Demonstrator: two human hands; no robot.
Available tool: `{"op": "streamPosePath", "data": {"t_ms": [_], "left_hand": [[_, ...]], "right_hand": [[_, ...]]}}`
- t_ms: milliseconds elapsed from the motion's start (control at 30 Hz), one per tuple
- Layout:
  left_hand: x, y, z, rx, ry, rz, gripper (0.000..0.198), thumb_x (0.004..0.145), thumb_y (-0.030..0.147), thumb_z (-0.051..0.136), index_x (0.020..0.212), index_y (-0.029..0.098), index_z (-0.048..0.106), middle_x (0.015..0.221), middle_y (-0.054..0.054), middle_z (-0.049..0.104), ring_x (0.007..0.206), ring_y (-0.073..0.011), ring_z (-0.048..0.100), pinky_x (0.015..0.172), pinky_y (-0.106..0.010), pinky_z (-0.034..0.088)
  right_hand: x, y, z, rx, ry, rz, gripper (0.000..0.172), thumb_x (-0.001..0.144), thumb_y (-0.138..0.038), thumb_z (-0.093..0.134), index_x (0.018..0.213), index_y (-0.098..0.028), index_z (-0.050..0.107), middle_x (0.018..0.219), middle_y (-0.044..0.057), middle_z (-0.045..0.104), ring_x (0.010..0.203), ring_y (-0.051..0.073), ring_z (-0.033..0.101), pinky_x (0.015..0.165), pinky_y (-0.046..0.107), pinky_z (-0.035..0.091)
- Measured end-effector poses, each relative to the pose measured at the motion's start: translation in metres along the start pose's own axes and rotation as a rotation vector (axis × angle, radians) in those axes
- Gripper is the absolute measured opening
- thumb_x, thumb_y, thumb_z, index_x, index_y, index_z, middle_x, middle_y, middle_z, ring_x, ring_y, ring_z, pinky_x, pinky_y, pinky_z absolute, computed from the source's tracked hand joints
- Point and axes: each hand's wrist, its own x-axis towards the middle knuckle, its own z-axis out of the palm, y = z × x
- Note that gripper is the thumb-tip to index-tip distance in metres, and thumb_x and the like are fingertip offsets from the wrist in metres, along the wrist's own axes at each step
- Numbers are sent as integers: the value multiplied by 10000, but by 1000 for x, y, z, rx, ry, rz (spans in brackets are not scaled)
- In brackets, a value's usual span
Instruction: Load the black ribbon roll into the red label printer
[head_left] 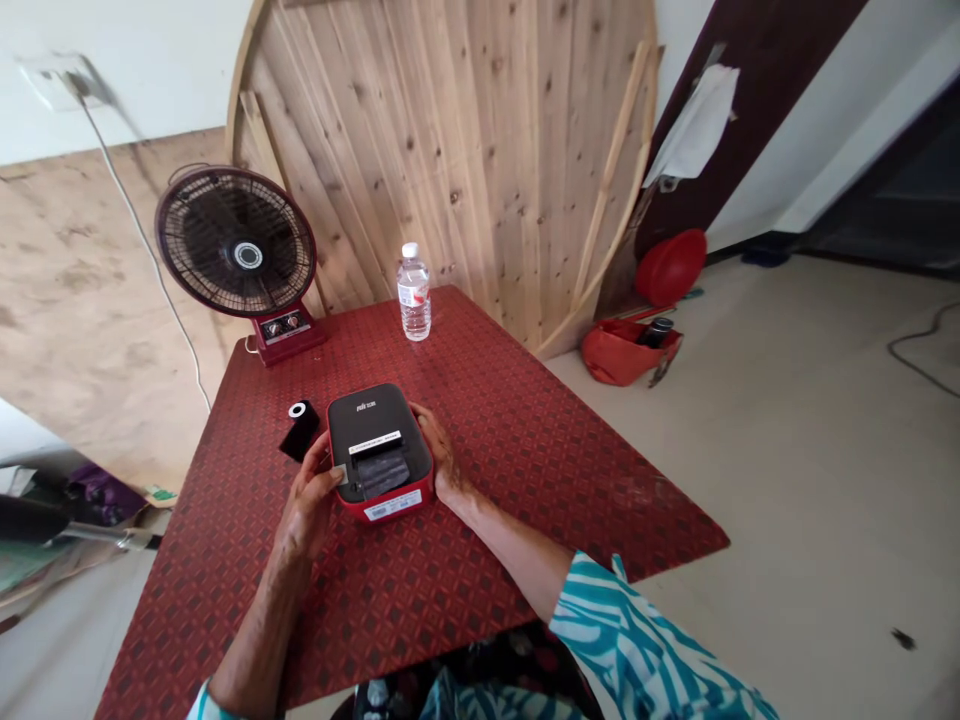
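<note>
A black-topped label printer point(375, 412) with a red base lies on the red patterned table point(525, 440). A dark strip point(384, 472) sticks out of its slot, and a white sticker point(393, 505) is on its front side. My left hand point(306, 500) grips the printer's left side, its thumb on the top edge by a small pale square. Against the right side my right hand point(439, 455) is closed, its fingers partly hidden behind the printer. Left of the printer rests a small roll point(298, 411) with a white core and a loose black strip.
At the table's back left stands a dark red fan point(247, 255). A clear water bottle point(415, 300) is upright near the back edge. Behind leans a large round wooden board point(450, 140). On the floor to the right sit a red bag point(619, 355) and a red basin point(671, 267).
</note>
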Motion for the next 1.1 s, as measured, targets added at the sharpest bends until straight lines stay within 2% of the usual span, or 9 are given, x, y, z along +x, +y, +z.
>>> {"op": "streamPosePath", "data": {"t_ms": [200, 567, 833, 1100], "left_hand": [[2, 0, -3, 13, -20, -8, 623, 642, 312, 754, 1246, 240, 619, 1220, -58, 679, 1101, -290, 624, 800, -314, 508], [2, -3, -7, -21, -3, -11, 601, 638, 294, 787, 1216, 239, 631, 1164, -52, 707, 1023, -261, 656, 791, -300, 501], [1, 0, -1, -41, 63, -17, 618, 566, 246, 806, 1166, 208, 659, 1036, -36, 728, 838, -195, 665, 717, -262, 493], [2, 0, 0, -22, 24, -2, 661, 561, 231, 770, 1207, 177, 641, 1097, -62, 715, 906, -220, 666, 760, -284, 504]], "right_hand": [[0, 3, -2, 7, -12, 6, 398, 869, -548, 524, 1149, -309, 677, 1237, 11, 663, 1228, 235, 549, 1123, 450, 338], [-2, -4, -2, -21, -5, 13, 389, 853, -536, 543, 1126, -299, 686, 1223, 18, 668, 1217, 236, 552, 1116, 440, 346], [-2, 1, -4, -61, -32, 4, 445, 875, -557, 485, 1175, -278, 658, 1276, 36, 635, 1255, 245, 527, 1125, 449, 336], [-4, 4, -4, -98, -52, -14, 493, 904, -573, 422, 1234, -263, 616, 1313, 37, 616, 1269, 241, 517, 1120, 444, 346]]}}
